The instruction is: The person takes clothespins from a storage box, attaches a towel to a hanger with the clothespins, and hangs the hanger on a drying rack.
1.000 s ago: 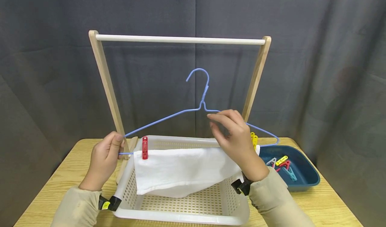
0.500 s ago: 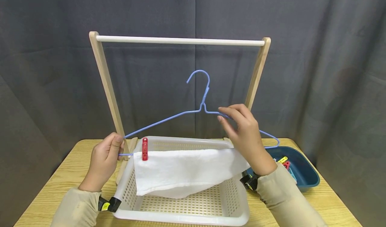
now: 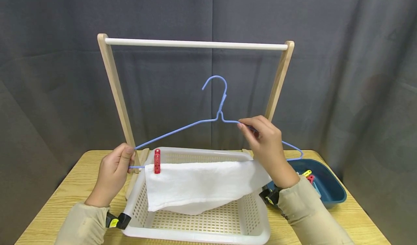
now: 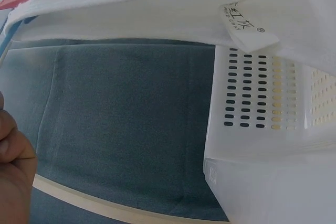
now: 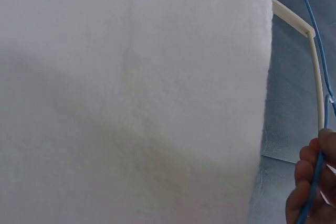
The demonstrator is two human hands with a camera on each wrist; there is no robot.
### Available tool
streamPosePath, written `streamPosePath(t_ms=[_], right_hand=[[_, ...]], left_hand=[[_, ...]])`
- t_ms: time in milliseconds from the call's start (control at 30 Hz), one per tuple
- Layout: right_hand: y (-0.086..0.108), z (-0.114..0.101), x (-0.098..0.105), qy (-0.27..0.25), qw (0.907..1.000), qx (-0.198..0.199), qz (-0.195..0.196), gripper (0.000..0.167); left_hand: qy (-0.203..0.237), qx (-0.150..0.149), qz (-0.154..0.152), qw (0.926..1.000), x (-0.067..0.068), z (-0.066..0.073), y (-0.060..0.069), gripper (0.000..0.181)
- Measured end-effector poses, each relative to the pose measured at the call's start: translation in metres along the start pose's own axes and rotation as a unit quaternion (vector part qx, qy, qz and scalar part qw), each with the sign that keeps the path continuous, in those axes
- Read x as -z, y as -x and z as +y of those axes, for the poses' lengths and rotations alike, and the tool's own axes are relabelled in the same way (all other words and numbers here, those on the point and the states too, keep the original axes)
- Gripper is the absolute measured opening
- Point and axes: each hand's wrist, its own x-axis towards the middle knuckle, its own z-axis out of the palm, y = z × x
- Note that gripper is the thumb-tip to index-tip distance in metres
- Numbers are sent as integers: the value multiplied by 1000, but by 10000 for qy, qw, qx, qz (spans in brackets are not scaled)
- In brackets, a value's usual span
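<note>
A blue wire hanger (image 3: pixel 176 130) is held up over a white basket, its hook pointing upward. My left hand (image 3: pixel 112 169) grips the hanger's left corner. On the upper right arm of the hanger, near its neck, my right hand (image 3: pixel 265 142) pinches the wire between thumb and fingers. A white towel (image 3: pixel 202 183) hangs folded over the bottom bar, with a red clothespin (image 3: pixel 157 161) on its left end. The towel's right end is hidden behind my right hand and forearm. In the left wrist view, a printed label (image 4: pixel 241 24) shows on the towel.
Behind stands a wooden rack with a white rod (image 3: pixel 195 43) across its top. The white perforated basket (image 3: pixel 195 237) sits below the towel. At right, a dark blue tub (image 3: pixel 335 192) holds several clothespins (image 3: pixel 307 174), partly hidden by my right sleeve. Dark curtains close off the back.
My right hand has moved a little right and taken hold of the hanger's upper arm. It now covers the yellow clothespin seen earlier at the towel's right end. My left hand stays put.
</note>
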Motion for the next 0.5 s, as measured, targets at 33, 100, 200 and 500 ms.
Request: streamPosePath(t_ms=[33,100,200,500], right_hand=[[0,0,0,-40,10000,1,48,10],[-1,0,0,-106,9999,3,136,11],[-2,0,0,-207,9995,-32,236,11],[-2,-1,0,-382,9990,-171,168,10]], left_hand=[[22,9,-9,10000,0,0,0,29],[59,43,-36,10000,-1,0,0,28],[161,142,-129,9997,-1,1,0,28],[521,583,-407,9961,1,0,0,27]])
